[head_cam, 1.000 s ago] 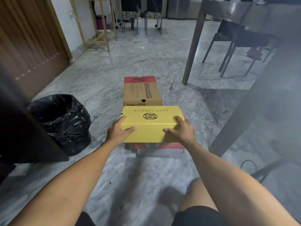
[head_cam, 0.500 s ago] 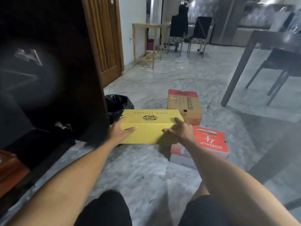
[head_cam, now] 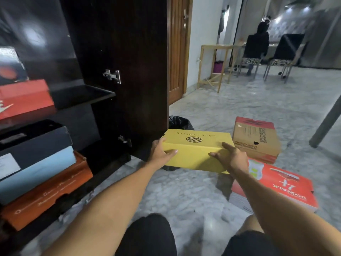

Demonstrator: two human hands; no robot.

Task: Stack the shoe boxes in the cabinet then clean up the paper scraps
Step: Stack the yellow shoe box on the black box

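Note:
I hold a yellow shoe box (head_cam: 195, 146) in the air above the marble floor. My left hand (head_cam: 160, 153) grips its left end and my right hand (head_cam: 230, 157) grips its right end. A red shoe box (head_cam: 282, 185) lies on the floor under my right arm. Behind it sits a brown shoe box with a red lid (head_cam: 256, 139). At the left stands the dark cabinet (head_cam: 88, 95), open. Its lower shelf holds a stack: dark blue box (head_cam: 35, 143), light blue box (head_cam: 36, 170), orange box (head_cam: 48, 193). A red box (head_cam: 24, 97) sits on the shelf above.
The open cabinet door (head_cam: 132, 71) stands just left of the yellow box. A black bin bag (head_cam: 180, 122) sits behind the box. A table leg (head_cam: 326, 122) is at the right. A wooden stand (head_cam: 214, 65), chairs (head_cam: 284, 54) and a seated person (head_cam: 258, 41) are farther back.
I have lifted the yellow box off the red box and swung it left toward the cabinet. My view turned left, bringing the cabinet shelves and stacked boxes into sight.

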